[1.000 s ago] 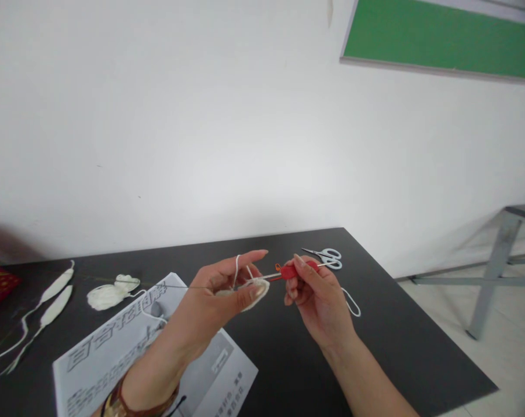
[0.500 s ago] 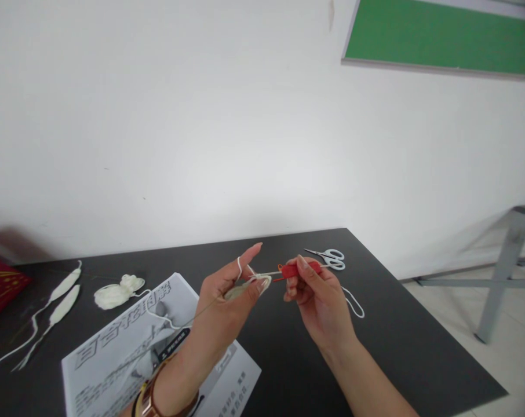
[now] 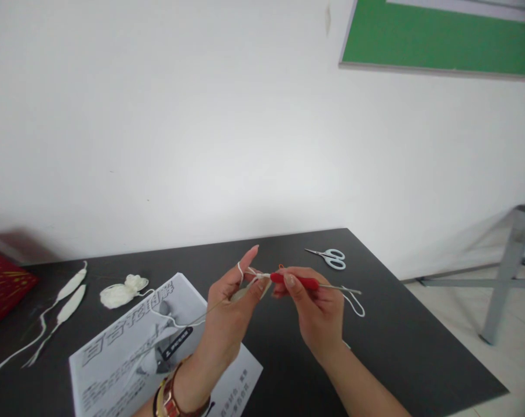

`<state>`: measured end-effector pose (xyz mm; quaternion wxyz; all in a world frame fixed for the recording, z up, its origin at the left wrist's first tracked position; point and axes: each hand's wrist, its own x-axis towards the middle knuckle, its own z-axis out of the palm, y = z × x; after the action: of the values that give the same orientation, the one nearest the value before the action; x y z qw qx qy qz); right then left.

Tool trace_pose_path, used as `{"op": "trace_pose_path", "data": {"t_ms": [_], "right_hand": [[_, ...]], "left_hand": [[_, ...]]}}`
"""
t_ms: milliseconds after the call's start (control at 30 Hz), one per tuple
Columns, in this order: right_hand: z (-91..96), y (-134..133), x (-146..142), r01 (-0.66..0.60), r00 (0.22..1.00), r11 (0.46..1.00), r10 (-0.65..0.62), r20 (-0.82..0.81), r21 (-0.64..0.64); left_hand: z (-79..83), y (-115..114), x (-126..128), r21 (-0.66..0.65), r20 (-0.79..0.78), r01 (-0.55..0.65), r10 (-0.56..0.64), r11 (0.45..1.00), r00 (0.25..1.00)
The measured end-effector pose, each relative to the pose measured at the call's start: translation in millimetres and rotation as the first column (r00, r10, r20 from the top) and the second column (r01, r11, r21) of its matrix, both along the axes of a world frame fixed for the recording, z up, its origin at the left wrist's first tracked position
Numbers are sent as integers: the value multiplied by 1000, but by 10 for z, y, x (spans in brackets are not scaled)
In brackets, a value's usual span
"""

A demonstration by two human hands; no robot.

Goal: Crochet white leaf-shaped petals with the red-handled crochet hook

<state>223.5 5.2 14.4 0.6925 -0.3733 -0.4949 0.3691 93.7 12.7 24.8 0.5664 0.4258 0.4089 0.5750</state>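
Note:
My left hand (image 3: pixel 228 310) pinches a small cream crochet piece (image 3: pixel 265 285) between thumb and fingers. White yarn (image 3: pixel 240 267) loops round its raised index finger. My right hand (image 3: pixel 317 313) grips a crochet hook by its red handle (image 3: pixel 306 282), and a metal shaft sticks out to the right. The hook's tip is at the crochet piece, hidden by stitches and fingers. From the left hand, the yarn runs over a printed sheet (image 3: pixel 115 362) to a loose white yarn bundle (image 3: pixel 117 295). A loop of white yarn (image 3: pixel 356 307) hangs beside the right hand.
Light-blue-handled scissors (image 3: pixel 334 259) lie on the black table (image 3: pixel 419 353) behind my right hand. Two cream crocheted petal-like pieces (image 3: pixel 72 304) with yarn tails rest at left, near a red box (image 3: pixel 6 284). A grey metal stand (image 3: pixel 503 278) is beyond the right table edge.
My right hand has moved the hook left, bringing its red handle up against the crochet piece. The handle now tilts down to the right. The view has shifted slightly.

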Motion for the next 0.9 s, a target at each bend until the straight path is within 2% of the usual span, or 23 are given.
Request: {"op": "trace_pose_path", "data": {"t_ms": [100, 167, 267, 333, 367, 433, 533, 600, 667, 900], "right_hand": [[-12, -71, -9, 70, 940, 970, -142, 310, 232], [-46, -93, 2, 0, 858, 914, -209, 469, 407], [-112, -77, 34, -145, 759, 826, -260, 596, 545], [-139, -48, 51, -181, 760, 804, -251, 600, 566], [-144, -31, 54, -173, 791, 807, -227, 568, 564], [-134, 3, 47, -137, 884, 853, -125, 450, 504], [-94, 48, 16, -131, 979, 952, 81, 186, 277], [-67, 68, 1, -182, 983, 971, 180, 23, 155], [-51, 79, 4, -231, 968, 969, 238, -79, 90], [-29, 59, 77, -280, 950, 958, 286, -123, 64]], "left_hand": [[-51, -17, -5, -44, 157, 0, 7, 999, 988], [-75, -15, -16, -79, 244, 3, 16, 997, 970], [-77, 9, -43, -96, 339, 50, -15, 994, 941], [-54, 29, -71, -99, 391, 92, -47, 991, 919], [-38, 38, -89, -104, 407, 111, -60, 988, 911], [-1, 56, -134, -123, 402, 146, -86, 982, 911], [55, 81, -220, -136, 312, 170, -120, 976, 942], [88, 95, -283, -139, 229, 186, -151, 973, 962], [111, 104, -343, -145, 158, 216, -193, 966, 968], [149, 102, -461, -163, 90, 337, -326, 927, 941]]}}
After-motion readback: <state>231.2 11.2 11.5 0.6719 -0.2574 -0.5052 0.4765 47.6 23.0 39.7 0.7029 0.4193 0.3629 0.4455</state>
